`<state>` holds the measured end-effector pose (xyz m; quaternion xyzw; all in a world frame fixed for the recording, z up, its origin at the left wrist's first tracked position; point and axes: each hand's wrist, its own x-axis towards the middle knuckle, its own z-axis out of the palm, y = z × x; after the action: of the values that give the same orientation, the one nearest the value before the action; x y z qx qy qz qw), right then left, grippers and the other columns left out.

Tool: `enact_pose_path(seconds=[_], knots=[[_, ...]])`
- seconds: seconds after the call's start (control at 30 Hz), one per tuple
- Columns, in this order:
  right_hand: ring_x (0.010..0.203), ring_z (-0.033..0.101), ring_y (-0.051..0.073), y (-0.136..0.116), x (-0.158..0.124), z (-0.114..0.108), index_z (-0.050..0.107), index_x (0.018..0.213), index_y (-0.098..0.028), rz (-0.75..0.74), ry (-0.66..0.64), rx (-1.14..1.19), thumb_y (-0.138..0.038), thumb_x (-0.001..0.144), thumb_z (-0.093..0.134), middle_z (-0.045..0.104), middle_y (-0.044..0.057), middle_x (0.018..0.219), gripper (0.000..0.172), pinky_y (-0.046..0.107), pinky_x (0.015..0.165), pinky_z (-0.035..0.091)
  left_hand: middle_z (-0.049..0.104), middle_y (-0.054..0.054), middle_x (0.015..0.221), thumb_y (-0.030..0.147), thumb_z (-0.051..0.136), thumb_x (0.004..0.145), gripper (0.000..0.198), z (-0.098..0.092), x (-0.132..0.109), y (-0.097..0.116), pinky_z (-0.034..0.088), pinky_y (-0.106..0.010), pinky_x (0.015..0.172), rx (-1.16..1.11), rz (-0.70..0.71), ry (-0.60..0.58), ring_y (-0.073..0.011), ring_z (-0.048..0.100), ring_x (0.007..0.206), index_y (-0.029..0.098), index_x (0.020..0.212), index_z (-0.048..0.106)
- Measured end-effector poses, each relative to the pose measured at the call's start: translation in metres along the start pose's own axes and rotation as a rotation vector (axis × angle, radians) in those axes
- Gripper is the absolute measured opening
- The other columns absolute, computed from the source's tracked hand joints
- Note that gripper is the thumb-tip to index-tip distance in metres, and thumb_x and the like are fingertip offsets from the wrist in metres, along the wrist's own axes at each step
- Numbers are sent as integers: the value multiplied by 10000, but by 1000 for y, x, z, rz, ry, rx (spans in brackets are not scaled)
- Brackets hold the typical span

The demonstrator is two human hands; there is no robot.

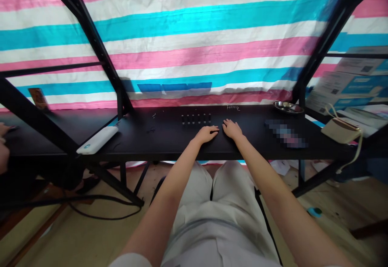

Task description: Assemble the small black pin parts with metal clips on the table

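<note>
My left hand and my right hand lie flat, palms down, side by side on the black table, fingers stretched out and holding nothing. Just beyond the left hand stands a row of several small black blocks. A few small metal pins lie farther back, beyond the right hand.
A white power bank lies at the table's left front. A metal dish sits at the back right, a beige pouch with a cord farther right. Black frame struts rise on both sides. Another person's hand shows at the left edge.
</note>
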<state>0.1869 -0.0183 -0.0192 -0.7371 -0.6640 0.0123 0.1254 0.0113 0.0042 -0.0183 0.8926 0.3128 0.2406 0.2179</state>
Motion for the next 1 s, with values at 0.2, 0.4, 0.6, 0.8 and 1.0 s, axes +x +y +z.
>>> enact_pose_path(seconds=[0.2, 0.4, 0.6, 0.8, 1.0], knots=[[1349, 303, 216, 0, 0, -1, 454, 1330, -156, 3, -5, -3, -277, 938, 267, 357, 125, 1458, 450, 448, 1074, 239, 598, -40, 1247, 229, 541, 815, 317, -1, 0, 1, 366, -310, 1073, -22, -11, 9, -190, 506, 1224, 197, 1103, 671], [1337, 325, 229, 1, 0, 1, 474, 1313, -141, -6, 17, 14, -271, 932, 286, 382, 136, 1442, 444, 455, 1064, 252, 602, -39, 1240, 224, 545, 815, 308, 0, 1, 0, 363, -322, 1078, -7, -5, 11, -190, 508, 1221, 202, 1094, 674], [1327, 335, 224, 0, -1, 1, 492, 1293, -156, -1, 35, 16, -269, 931, 294, 398, 125, 1434, 428, 450, 1059, 250, 599, -28, 1243, 221, 554, 818, 297, 0, 1, 0, 360, -331, 1081, 4, 8, 0, -189, 501, 1228, 217, 1090, 673], [1316, 355, 216, -2, -5, -2, 515, 1262, -141, -10, 45, 3, -252, 930, 291, 418, 133, 1418, 415, 438, 1052, 267, 571, -43, 1274, 259, 553, 827, 324, -12, -3, 3, 326, -319, 1100, -49, 14, -77, -186, 462, 1261, 195, 1128, 653], [1281, 403, 214, -5, -5, -1, 553, 1214, -151, -1, 63, -13, -242, 926, 307, 454, 135, 1389, 389, 422, 1034, 292, 582, -52, 1258, 263, 575, 809, 316, -19, -11, -1, 331, -334, 1099, -116, -24, -53, -194, 472, 1253, 192, 1103, 667]])
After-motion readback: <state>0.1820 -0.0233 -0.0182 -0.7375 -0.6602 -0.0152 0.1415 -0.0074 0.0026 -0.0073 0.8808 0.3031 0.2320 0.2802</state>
